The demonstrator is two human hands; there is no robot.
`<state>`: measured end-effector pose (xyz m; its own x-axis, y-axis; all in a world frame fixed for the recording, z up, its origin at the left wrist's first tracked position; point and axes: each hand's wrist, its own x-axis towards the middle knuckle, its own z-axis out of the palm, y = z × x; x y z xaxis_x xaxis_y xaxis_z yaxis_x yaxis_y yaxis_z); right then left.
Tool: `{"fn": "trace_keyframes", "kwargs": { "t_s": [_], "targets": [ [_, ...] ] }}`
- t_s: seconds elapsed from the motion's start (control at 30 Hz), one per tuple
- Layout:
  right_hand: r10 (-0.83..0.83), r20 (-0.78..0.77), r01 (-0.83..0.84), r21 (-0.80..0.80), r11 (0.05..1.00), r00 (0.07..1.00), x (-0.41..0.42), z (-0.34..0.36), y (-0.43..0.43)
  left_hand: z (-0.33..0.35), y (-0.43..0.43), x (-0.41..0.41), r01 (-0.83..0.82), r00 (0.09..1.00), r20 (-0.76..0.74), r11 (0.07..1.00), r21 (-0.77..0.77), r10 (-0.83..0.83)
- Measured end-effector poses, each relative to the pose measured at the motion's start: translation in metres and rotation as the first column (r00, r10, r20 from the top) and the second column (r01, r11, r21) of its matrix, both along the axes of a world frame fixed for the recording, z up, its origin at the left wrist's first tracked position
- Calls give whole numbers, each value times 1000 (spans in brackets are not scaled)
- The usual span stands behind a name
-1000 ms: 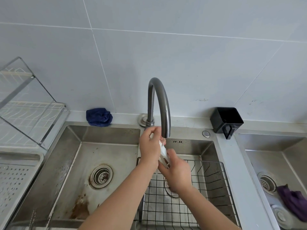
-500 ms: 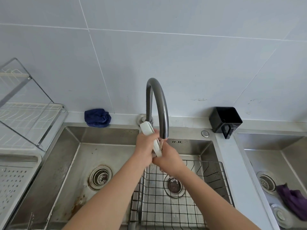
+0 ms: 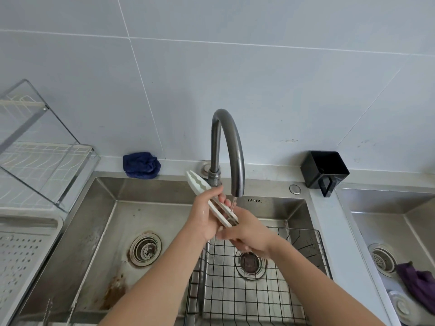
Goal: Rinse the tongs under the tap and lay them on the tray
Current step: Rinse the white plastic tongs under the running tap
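Note:
White plastic tongs (image 3: 199,184) with scalloped tips point up and to the left, slanting down to the right under the tap (image 3: 231,147). A thin stream of water falls from the spout onto the tongs' lower end. My left hand (image 3: 206,217) grips the tongs around their middle. My right hand (image 3: 247,231) lies under and around their lower end, which is partly hidden. The white perforated tray (image 3: 26,250) sits at the far left beside the sink.
A double steel sink (image 3: 98,231) lies below, with a black wire basket (image 3: 270,278) in its right basin. A blue cloth (image 3: 141,164) and a black holder (image 3: 323,171) rest on the back ledge. A clear dish rack (image 3: 42,147) stands at left. Another sink with a purple cloth (image 3: 419,283) is at right.
The tongs have slid up and to the left through my hands, so their scalloped tips now stick out well above my left hand. Both hands stay under the spout.

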<state>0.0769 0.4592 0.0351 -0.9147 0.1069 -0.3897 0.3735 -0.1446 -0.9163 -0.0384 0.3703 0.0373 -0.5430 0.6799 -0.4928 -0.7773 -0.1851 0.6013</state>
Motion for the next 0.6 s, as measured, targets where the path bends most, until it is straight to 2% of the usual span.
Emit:
{"fn": "trace_keyframes", "kwargs": {
  "t_s": [0.03, 0.07, 0.1, 0.13, 0.17, 0.23, 0.27, 0.3, 0.4, 0.5, 0.6],
  "targets": [
    [33, 8, -32, -136, 990, 999, 6, 1, 5, -3, -3, 3, 23, 1000, 6, 999, 44, -23],
    [60, 10, -57, -201, 978, 998, 11, 1, 10, -5, -6, 6, 44, 999, 2, 996, 73, -44],
    [60, 13, -57, -200, 978, 998, 15, 0, 11, -7, -9, 10, 69, 997, -21, 995, 76, -68],
    [31, 21, -29, -104, 994, 999, 16, -2, 7, -10, -11, 14, 89, 995, -42, 995, 55, -87],
    [-23, 37, 20, 78, 997, 999, 15, -4, 1, -11, -13, 21, 94, 995, -39, 995, 31, -93],
    [-143, 37, 109, 470, 876, 989, 13, -11, -16, -16, -14, 32, 92, 996, -18, 996, -4, -92],
    [-163, 17, 124, 571, 812, 986, 15, -16, -24, -18, -14, 35, 78, 997, 2, 997, -10, -78],
    [-168, 4, 131, 606, 785, 986, 17, -20, -29, -16, -14, 36, 60, 998, 31, 998, 1, -60],
    [-211, 27, 152, 606, 781, 977, 30, -31, -30, -13, -18, 26, -23, 996, 91, 1000, -1, 23],
    [-221, 71, 135, 600, 788, 973, 46, -38, -26, -14, -22, 19, -71, 995, 69, 996, 48, 68],
    [-300, 79, 206, 563, 800, 951, 63, -43, -22, -19, -25, 25, -137, 990, 31, 989, -49, 139]
  ]
}}
